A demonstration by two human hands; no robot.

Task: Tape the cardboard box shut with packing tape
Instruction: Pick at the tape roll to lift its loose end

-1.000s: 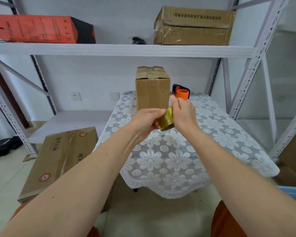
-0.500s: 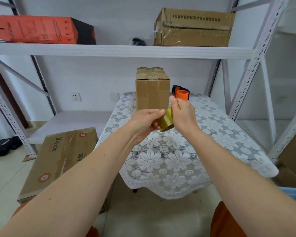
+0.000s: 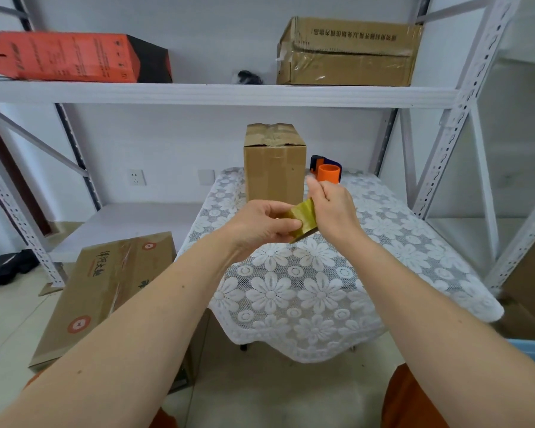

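Two hands work in front of the cardboard box, which stands upright on the lace-covered table, just beyond the hands and well behind the table's near edge. Looks tall and narrow, with top flaps folded down but crumpled along the centre seam; probably light, stiff in the walls, soft and springy at the flaps, and easy to tip if pushed high up. Best steadied low on a side wall while tape is pressed along the seam.

Held between box and camera, the roll of yellowish packing tape sits a little above the tablecloth. Left hand grips the roll, fingers wrapped around it with the thumb across the front. Right hand pinches at the roll's upper edge with curled fingertips, apparently picking for the free end; whether the end is lifted cannot be told. Likely light and rigid at the core, slick on the outer face, sticky beneath, thin enough to fold back on itself; safest held by the roll's rim, with the loose end taken by its corner.

Just right of the box, touching or nearly so, sits an orange and blue tape dispenser, untouched.
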